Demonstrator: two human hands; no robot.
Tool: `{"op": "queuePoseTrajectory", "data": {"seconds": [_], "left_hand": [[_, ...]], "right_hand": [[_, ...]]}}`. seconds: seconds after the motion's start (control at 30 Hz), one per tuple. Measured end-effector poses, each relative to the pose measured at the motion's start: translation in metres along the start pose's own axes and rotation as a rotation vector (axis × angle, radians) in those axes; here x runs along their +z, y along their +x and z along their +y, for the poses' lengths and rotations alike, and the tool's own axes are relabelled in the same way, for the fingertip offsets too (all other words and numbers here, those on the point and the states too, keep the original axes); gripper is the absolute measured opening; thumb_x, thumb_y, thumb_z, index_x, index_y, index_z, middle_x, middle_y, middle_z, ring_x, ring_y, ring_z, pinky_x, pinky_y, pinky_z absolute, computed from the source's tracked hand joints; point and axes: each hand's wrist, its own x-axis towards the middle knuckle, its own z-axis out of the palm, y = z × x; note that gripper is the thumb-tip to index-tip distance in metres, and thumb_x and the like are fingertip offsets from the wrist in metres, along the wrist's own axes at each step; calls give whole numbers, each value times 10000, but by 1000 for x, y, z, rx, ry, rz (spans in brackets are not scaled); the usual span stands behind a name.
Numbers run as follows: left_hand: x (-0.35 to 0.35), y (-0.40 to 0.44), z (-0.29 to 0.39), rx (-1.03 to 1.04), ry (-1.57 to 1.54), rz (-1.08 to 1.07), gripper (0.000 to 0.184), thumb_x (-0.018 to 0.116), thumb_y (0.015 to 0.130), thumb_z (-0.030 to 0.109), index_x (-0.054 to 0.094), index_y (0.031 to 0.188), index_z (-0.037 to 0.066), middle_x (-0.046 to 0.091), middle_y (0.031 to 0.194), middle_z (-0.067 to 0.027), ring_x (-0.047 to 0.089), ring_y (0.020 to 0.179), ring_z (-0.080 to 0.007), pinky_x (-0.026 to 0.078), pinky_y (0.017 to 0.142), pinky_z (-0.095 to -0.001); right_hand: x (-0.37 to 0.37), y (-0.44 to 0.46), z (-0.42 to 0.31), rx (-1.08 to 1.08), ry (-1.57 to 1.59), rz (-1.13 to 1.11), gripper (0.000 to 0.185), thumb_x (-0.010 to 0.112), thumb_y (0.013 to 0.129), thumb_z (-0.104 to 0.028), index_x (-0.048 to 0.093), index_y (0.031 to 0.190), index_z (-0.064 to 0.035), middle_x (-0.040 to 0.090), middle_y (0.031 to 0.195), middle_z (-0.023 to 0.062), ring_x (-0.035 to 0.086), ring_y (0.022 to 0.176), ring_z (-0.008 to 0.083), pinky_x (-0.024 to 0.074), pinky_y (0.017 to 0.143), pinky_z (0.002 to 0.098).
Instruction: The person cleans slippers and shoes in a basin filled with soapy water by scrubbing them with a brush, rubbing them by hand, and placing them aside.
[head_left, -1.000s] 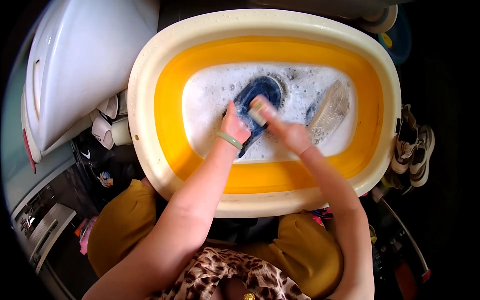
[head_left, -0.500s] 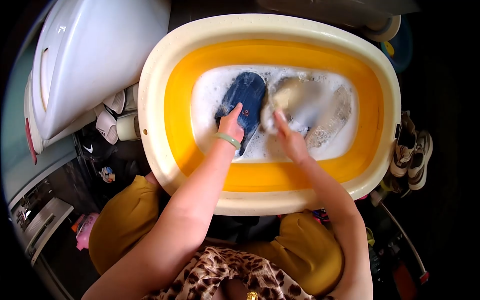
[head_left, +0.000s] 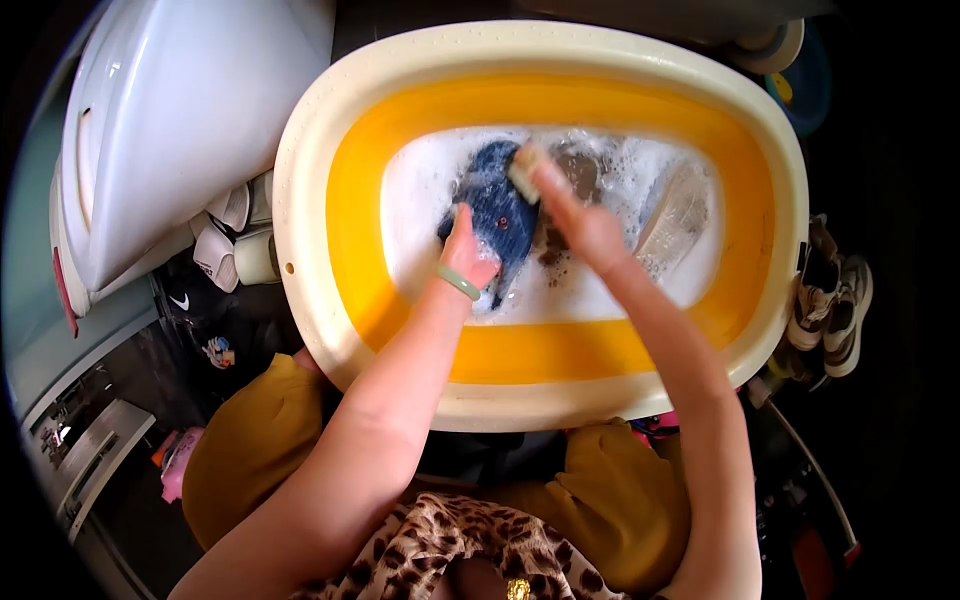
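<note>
A dark blue slipper (head_left: 490, 190) lies tilted in white suds, with foam streaked over its surface. My left hand (head_left: 468, 250), a pale green bangle on its wrist, grips the slipper's near left edge, thumb on top. My right hand (head_left: 588, 228) is closed around a small pale scrubbing brush (head_left: 524, 176), blurred by motion, against the slipper's upper right edge. To the right, a pale see-through slipper (head_left: 677, 215) rests partly under the suds. Between the two, a brownish shape (head_left: 580, 172) shows through the water; its kind is unclear.
The suds fill the bottom of a large oval yellow basin with a cream rim (head_left: 555, 408). A pair of sneakers (head_left: 842, 318) stands right of it. A white washbasin (head_left: 200, 110) and several pale slippers (head_left: 214, 252) are at the left. My knees (head_left: 255, 455) are against the near side.
My right hand has brought the brush up and left onto the blue slipper. A blurred pale shape near the middle no longer shows there, and the brownish shape is visible. My left hand keeps its hold.
</note>
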Motion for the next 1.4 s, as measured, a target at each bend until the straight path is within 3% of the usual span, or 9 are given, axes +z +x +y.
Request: {"op": "queuePoseTrajectory", "data": {"seconds": [0.1, 0.17, 0.2, 0.5, 0.6, 0.7, 0.77, 1.2, 1.4], "left_hand": [[0, 0, -2, -54, 88, 285, 635, 355, 917, 571, 382, 1349, 107, 476, 1319, -101, 471, 1183, -269, 320, 1008, -493], [-9, 3, -8, 30, -110, -95, 664, 332, 920, 574, 368, 1351, 70, 463, 1325, -131, 435, 1218, -303, 351, 999, -505], [30, -33, 7, -40, -75, 189, 646, 325, 920, 574, 387, 1338, 85, 477, 1311, -119, 450, 1202, -299, 357, 996, -509], [-5, 4, -5, -1, -117, -23, 625, 313, 923, 573, 417, 1324, 105, 509, 1277, -106, 491, 1162, -287, 375, 994, -485], [5, -5, 2, -9, -161, -38, 618, 328, 920, 572, 436, 1307, 102, 519, 1266, -103, 498, 1153, -286, 379, 996, -466], [10, -5, 0, -105, -86, 349, 603, 344, 922, 561, 467, 1273, 86, 541, 1239, -103, 514, 1131, -283, 398, 984, -444], [-4, 6, -4, 1, -204, -44, 584, 357, 922, 550, 487, 1253, 86, 549, 1229, -106, 518, 1127, -278, 402, 984, -435], [5, -4, 3, -10, -179, -9, 595, 347, 931, 537, 442, 1284, 67, 511, 1277, -117, 495, 1159, -288, 370, 1013, -443], [4, -3, 3, -26, -213, -74, 621, 349, 921, 558, 416, 1309, 77, 481, 1306, -121, 469, 1183, -296, 344, 1026, -464]], "right_hand": [[31, -66, -37, -99, 211, -9, 535, 548, 880, -263, 352, 1359, -398, 574, 590, 126, 562, 465, 265, 457, 419, 380], [27, -72, -32, -164, 230, -16, 551, 561, 867, -244, 360, 1356, -397, 569, 584, 120, 561, 458, 255, 456, 410, 372], [21, -75, -32, -216, 244, -11, 566, 575, 855, -225, 368, 1353, -396, 564, 577, 114, 559, 452, 245, 455, 401, 365], [15, -43, -30, 42, 268, -255, 596, 568, 858, -221, 327, 1378, -382, 630, 782, 172, 623, 637, 316, 513, 602, 390], [31, -82, -39, -136, 344, -111, 569, 603, 845, -205, 398, 1346, -382, 597, 671, 168, 598, 538, 287, 486, 491, 371], [-3, -38, -19, -21, 31, -340, 504, 520, 892, -234, 373, 1343, -404, 636, 746, 156, 627, 619, 305, 500, 559, 387], [-16, 5, -2, 48, 3, -300, 526, 484, 896, -255, 306, 1343, -467, 650, 790, 150, 639, 677, 321, 501, 589, 401], [-12, -2, 0, 5, -67, -247, 489, 453, 913, -257, 323, 1342, -451, 650, 775, 127, 641, 669, 308, 502, 577, 397], [14, -38, -37, 78, 256, -153, 515, 533, 891, -267, 352, 1355, -398, 591, 668, 231, 602, 574, 360, 501, 546, 429]]}}
